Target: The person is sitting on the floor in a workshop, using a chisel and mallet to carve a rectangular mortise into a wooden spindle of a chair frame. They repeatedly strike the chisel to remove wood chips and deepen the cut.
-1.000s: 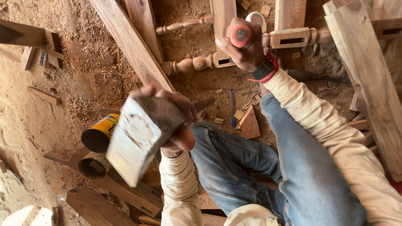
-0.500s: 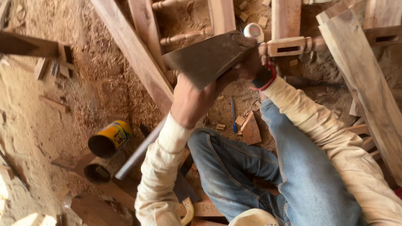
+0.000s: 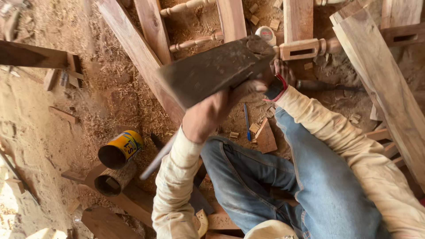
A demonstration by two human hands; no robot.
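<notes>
Left hand (image 3: 208, 116): fingers wrapping tight round the handle of a big wooden mallet (image 3: 217, 71) — gripping it low in centre frame, pale sleeve running down to the bottom edge.
Mallet: dark, worn block head, lying tilted w/ its upper right end over the right hand; head is covering most of what sits under it.
Right hand (image 3: 280, 73): mostly hiding behind the mallet head, only knuckles and a wrist w/ a red band showing. Fingers seem to be curling round sth. upright, but can't tell how tight or what exactly it is.
Turned post (image 3: 301, 48): pale carved wood piece w/ a rectangular mortise slot, lying just beside the right hand, touching or nearly so — can't tell which.
Round cap (image 3: 266, 33): whitish, w/ a red mark, peeking out just above the mallet's end.
Legs: person is sitting in blue jeans (image 3: 287, 177), knees bending toward the work.
Ground: sawdust and chips are covering everything; blue pen (image 3: 246, 120) lying near the knee, wedge-shaped offcut (image 3: 267, 138) just beside it.
Left side: yellow tin can (image 3: 120, 148) lying on its side, open mouth facing the camera, dark pipe section (image 3: 111, 179) just below it.
Around: long planks (image 3: 380, 75) slanting at right, more boards (image 3: 137, 53) crossing top left.
</notes>
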